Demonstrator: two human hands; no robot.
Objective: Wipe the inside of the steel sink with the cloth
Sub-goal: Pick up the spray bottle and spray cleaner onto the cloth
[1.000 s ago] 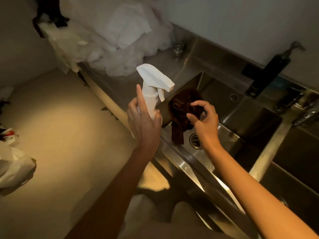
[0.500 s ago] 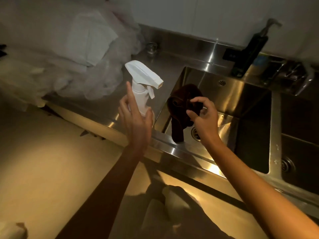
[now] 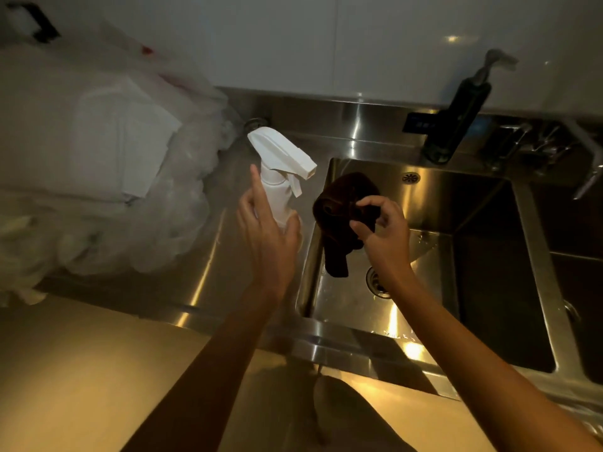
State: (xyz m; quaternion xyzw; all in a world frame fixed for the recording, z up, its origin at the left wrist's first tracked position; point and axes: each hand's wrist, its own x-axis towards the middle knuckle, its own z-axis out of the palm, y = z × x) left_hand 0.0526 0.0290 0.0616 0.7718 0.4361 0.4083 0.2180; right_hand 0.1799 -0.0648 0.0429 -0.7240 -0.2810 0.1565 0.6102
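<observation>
Left hand [image 3: 267,236] is wrapped around a white spray bottle [image 3: 280,171], index finger lying straight along its neck, nozzle pointing toward the sink [image 3: 483,207]. Right hand [image 3: 385,233] pinches a dark brown cloth [image 3: 342,203] with curled fingers, so it hangs bunched over the sink's left side, above the drain [image 3: 375,282]. Plastic bags [image 3: 107,177] are piled on the counter [image 3: 208,262] to the left.

White tiled wall [image 3: 293,40], steel counter [image 3: 202,256], tan floor [image 3: 81,370], clear plastic bags [image 3: 98,177], dim warm light

one cloth [image 3: 342,210], one spray bottle [image 3: 277,177], one sink [image 3: 424,203]
</observation>
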